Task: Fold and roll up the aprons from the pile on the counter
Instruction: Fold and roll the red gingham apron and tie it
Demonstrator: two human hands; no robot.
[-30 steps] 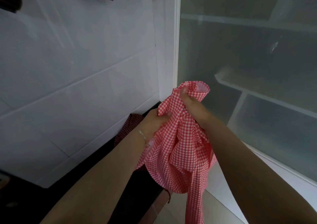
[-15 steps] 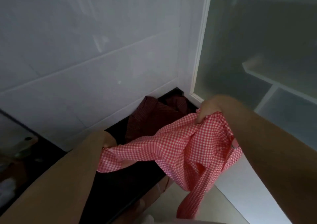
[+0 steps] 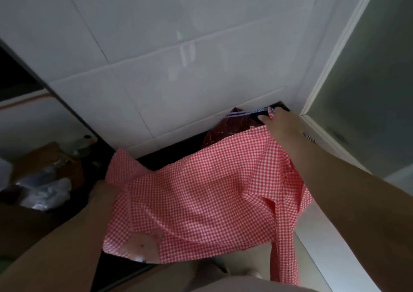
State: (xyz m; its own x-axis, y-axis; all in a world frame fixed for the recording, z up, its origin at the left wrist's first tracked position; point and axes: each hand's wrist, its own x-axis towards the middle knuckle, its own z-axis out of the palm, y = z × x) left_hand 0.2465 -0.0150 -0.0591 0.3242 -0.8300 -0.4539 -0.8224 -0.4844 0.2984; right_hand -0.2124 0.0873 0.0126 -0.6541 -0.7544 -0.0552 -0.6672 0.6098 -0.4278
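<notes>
At the far left, a clutter of pale plastic bags and brown items (image 3: 44, 180) lay in shadow, apart from the work. The person's left hand (image 3: 100, 191) sat at the left edge of the red-and-white gingham cotton apron (image 3: 201, 191); its fingers were hidden behind the cloth, so a grip on that edge seemed likely, but whether they curled round it could not be told. From there the apron stretched rightward and away, its long axis running from the near-left hand up to the far-right one, the middle sagging a little above the black counter (image 3: 169, 153). A long strip of the same gingham hung down off the right side. Behind the cloth, against the white tiled wall (image 3: 178, 68), lay a dark maroon checked garment (image 3: 225, 128), presumably the rest of the pile. The right hand (image 3: 281, 124) pinched the apron's far corner with curled fingers, close to the white cupboard frame (image 3: 317, 99). The spread fabric lay between the two hands, so laying it flat looked to depend on lowering both ends together, the left hand being nearer the body.
</notes>
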